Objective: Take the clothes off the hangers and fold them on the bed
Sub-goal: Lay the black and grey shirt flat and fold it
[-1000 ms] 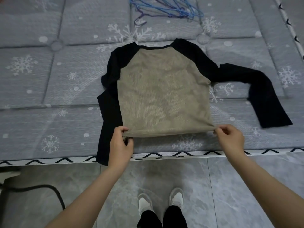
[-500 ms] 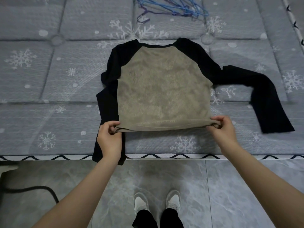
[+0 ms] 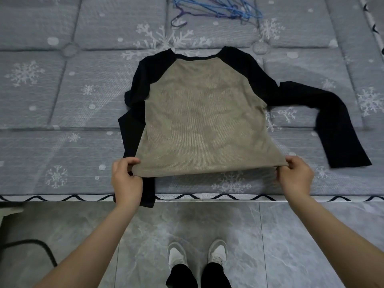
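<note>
A long-sleeved top (image 3: 203,121) with a tan body and black sleeves lies flat on the grey snowflake-print bed (image 3: 62,113), neckline away from me. My left hand (image 3: 126,181) pinches the hem's left corner and my right hand (image 3: 295,177) pinches its right corner, lifting the hem slightly and pulling it taut. The left sleeve is bunched along the body and hangs over the bed edge behind my left wrist. The right sleeve stretches out and bends down to the right. A pile of blue wire hangers (image 3: 216,9) lies at the far side of the bed.
The bed's front edge (image 3: 207,197) has a black zigzag trim. Below it is grey marbled floor tile with my white shoes (image 3: 197,254). A black cable (image 3: 31,246) curves over the floor at the lower left.
Both hands, still gripping the hem corners, have drawn slightly wider apart, so the hem is stretched broader and flatter than before.
</note>
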The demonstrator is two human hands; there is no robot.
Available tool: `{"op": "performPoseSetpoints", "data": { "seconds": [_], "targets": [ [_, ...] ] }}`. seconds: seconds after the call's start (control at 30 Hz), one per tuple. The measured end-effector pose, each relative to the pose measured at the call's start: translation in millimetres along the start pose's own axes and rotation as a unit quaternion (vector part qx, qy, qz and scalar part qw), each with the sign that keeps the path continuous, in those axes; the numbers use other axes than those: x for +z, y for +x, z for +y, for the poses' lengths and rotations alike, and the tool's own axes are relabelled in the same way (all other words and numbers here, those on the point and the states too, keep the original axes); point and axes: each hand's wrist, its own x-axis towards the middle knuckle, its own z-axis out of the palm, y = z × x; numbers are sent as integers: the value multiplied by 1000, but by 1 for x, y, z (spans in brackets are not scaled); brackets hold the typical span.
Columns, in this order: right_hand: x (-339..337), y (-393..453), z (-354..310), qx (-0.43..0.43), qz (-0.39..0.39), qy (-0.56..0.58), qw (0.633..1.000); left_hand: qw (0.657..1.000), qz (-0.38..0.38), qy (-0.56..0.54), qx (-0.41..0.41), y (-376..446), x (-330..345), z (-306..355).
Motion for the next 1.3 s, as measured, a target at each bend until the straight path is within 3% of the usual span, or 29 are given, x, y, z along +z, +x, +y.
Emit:
{"op": "performPoseSetpoints", "data": {
  "seconds": [0.27, 0.43, 0.5, 0.63, 0.7, 0.77, 0.83, 0.9, 1.13, 1.3],
  "targets": [
    [-9, 5, 12, -4, 32, 33, 999, 991, -17, 48, 122, -12, -4, -21],
    [-6, 9, 35, -37, -83, -198, 976, 968, -91, 138, 191, -11, -2, -52],
    [-8, 9, 41, -31, -118, -240, 963, 959, -112, 178, 190, -15, -3, -55],
    [-9, 2, 37, -96, -74, -278, 953, 965, -62, 173, 189, -19, -1, -34],
    [-4, -5, 28, -212, -74, -284, 932, 940, -98, 194, 262, -17, 7, -24],
    [3, -11, 22, -332, -122, -300, 886, 897, -173, 230, 334, -19, 18, -19],
    [11, -15, 21, -371, -192, -355, 836, 862, -228, 276, 358, -24, 28, -16],
    [16, -17, 22, -357, -235, -392, 815, 857, -253, 302, 333, -27, 34, -13],
    [12, 1, -6, -298, -180, -300, 888, 865, -251, 275, 336, -5, 39, 33],
    [-1, 40, -27, -182, -110, -229, 950, 855, -276, 306, 315, 11, 67, 74]
  ]
}}
